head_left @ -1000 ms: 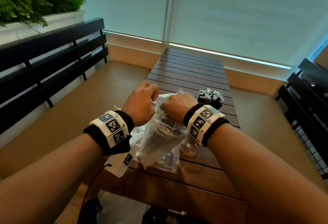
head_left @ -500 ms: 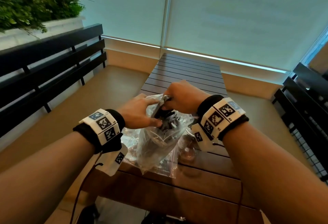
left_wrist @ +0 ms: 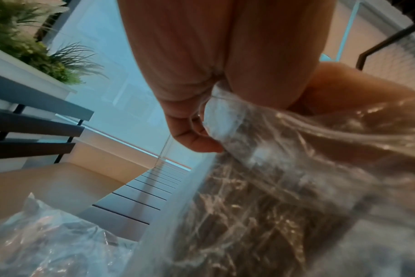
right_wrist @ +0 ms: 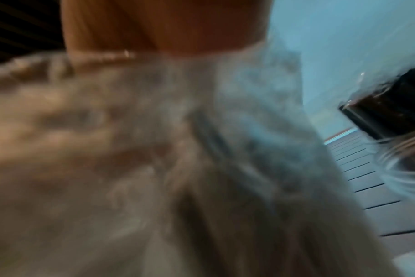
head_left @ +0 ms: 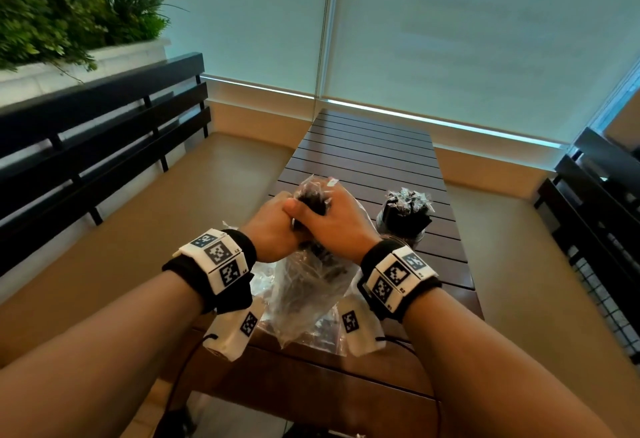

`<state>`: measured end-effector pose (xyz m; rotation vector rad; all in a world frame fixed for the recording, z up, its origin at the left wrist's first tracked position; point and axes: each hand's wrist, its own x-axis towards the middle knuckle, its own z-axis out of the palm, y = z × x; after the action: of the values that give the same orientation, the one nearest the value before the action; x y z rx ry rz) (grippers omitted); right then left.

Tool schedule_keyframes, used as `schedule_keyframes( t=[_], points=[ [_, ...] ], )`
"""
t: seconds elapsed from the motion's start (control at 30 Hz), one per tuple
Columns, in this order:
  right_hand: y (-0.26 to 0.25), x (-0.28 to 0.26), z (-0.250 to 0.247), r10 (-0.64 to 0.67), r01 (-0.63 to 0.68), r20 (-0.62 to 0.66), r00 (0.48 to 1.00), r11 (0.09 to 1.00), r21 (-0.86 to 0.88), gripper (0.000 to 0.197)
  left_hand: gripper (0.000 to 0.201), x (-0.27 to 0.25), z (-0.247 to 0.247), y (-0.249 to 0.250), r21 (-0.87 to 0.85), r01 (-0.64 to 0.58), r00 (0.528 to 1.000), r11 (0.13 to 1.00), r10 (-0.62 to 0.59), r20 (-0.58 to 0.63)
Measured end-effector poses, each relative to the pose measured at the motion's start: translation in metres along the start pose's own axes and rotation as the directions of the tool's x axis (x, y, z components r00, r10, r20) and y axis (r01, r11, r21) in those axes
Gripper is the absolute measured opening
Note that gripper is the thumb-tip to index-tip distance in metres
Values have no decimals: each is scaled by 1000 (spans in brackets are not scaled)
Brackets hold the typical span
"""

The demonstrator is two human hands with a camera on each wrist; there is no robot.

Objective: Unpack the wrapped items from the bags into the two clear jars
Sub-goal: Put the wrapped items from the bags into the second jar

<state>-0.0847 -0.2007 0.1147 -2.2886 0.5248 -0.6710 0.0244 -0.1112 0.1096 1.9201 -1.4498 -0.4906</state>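
Note:
A clear plastic bag (head_left: 304,292) of dark wrapped items hangs over the near end of the slatted wooden table (head_left: 374,146). My left hand (head_left: 273,229) pinches the bag's edge (left_wrist: 216,120) at its mouth. Close beside it, my right hand (head_left: 332,219) curls its fingers round a clump of wrapped items (head_left: 311,200) at the bag's mouth, with plastic crumpled about them. To the right stands one jar (head_left: 405,215) heaped with silver-and-black wrapped items. The right wrist view is blurred by plastic; it shows a second clear jar's rim (right_wrist: 405,168) low at the right.
A second clear bag (head_left: 322,330) lies flat on the table under the hanging one, also visible in the left wrist view (left_wrist: 47,243). Black slatted benches (head_left: 104,125) flank the table on the left and right (head_left: 595,195). Blinds cover the far window.
Both hands have risen and closed together at the bag's mouth. My right hand went from the bag's rim into its top and now holds a clump of items.

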Motion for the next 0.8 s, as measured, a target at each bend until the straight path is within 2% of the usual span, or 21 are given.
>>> schedule_keyframes(
  t=[0.1, 0.2, 0.23, 0.37, 0.47, 0.57, 0.6, 0.67, 0.7, 0.8],
  points=[
    [-12, 6, 10, 68, -55, -101, 993, 991, 126, 17, 37, -2, -2, 8, -57, -9, 1000, 998, 8, -16],
    [-17, 12, 16, 127, -69, -226, 966, 967, 247, 31, 20, 1, -4, 9, -25, 46, 999, 999, -46, -20],
    [-18, 13, 14, 149, -62, -281, 948, 954, 295, 37, 22, 1, -4, 8, -38, 72, 997, 997, -72, -5],
    [-33, 20, -2, 257, 0, -440, 861, 864, 504, 45, 66, 2, -6, 9, -12, 148, 989, 989, -148, 14],
    [-43, 28, -22, 329, 50, -477, 815, 781, 623, 45, 81, 5, -5, 5, -18, 178, 984, 984, -178, 9],
    [-59, 31, -50, 319, 158, -527, 788, 722, 674, 47, 95, 3, -4, 4, -25, 179, 984, 983, -179, 23],
    [-66, 29, -59, 304, 203, -546, 781, 704, 681, 48, 90, 4, -4, 2, -19, 185, 983, 982, -185, 23],
    [-81, 25, -80, 275, 294, -579, 768, 651, 700, 50, 62, 5, -6, 5, -13, 191, 982, 981, -191, 8],
    [-88, 22, -90, 264, 335, -595, 759, 625, 705, 51, 55, 6, -6, 5, -4, 187, 982, 982, -187, -3],
    [-106, 14, -122, 239, 437, -651, 720, 573, 693, 54, 66, 10, -15, 8, -23, 174, 983, 984, -175, -49]
  ],
)
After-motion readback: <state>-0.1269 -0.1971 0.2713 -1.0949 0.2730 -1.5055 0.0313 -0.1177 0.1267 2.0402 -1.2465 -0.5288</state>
